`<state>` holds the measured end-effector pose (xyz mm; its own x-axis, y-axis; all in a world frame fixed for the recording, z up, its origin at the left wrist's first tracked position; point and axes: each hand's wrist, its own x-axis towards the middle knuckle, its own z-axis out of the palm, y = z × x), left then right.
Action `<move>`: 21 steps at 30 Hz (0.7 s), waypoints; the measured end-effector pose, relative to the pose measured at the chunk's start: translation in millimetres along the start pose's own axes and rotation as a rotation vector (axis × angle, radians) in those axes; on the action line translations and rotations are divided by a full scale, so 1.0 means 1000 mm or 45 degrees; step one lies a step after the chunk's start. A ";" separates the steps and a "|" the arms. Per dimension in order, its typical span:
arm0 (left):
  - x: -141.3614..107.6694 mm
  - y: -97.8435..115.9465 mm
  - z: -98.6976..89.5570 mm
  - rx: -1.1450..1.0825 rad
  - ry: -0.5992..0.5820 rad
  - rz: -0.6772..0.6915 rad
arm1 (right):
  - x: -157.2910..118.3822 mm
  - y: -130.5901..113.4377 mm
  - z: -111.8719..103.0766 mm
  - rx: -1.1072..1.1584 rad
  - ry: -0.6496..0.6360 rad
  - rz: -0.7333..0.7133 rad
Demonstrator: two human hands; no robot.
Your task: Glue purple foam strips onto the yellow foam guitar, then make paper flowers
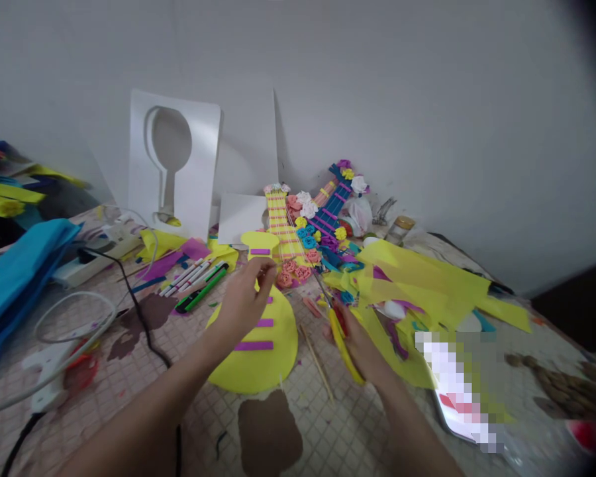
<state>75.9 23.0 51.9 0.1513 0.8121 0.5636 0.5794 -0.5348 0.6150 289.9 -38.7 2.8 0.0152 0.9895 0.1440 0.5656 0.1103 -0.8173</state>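
A yellow guitar-shaped cutout lies flat on the table, with purple strips across its neck and body. Over its neck is my left hand, fingertips pinched together; whatever they may hold is too small to make out. My right hand grips a pair of scissors with yellow and red handles, blades pointing away from me to the right of the cutout. Between the cutout and that hand lies a thin wooden stick. Decorated paper guitars, one yellow and one blue, lean behind, beside crepe-paper flowers.
Several markers and a green cutter lie at left, near cables and a white power strip. Yellow sheets cover the right side, near a phone. A white foam board with a cut-out shape stands against the wall.
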 end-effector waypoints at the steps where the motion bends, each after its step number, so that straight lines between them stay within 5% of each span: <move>1: 0.002 -0.002 -0.002 0.009 0.024 -0.015 | 0.005 0.006 -0.004 -0.196 -0.022 0.049; 5: 0.006 -0.006 -0.009 -0.003 0.055 -0.039 | 0.019 0.034 -0.011 -0.771 0.051 0.295; 13: 0.006 -0.008 -0.025 0.153 -0.022 -0.056 | 0.019 0.052 -0.013 -0.890 0.048 0.283; 18: 0.011 -0.051 -0.058 0.589 -0.010 -0.223 | 0.018 0.050 -0.024 -0.861 0.037 0.196; 21: 0.005 -0.085 -0.069 0.744 -0.090 -0.309 | 0.019 0.046 -0.027 -0.792 0.169 0.139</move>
<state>-28.0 56.4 40.6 0.0017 0.9183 0.3958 0.9421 -0.1342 0.3072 338.3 -17.0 -17.2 0.1791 0.9676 0.1782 0.9267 -0.1051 -0.3607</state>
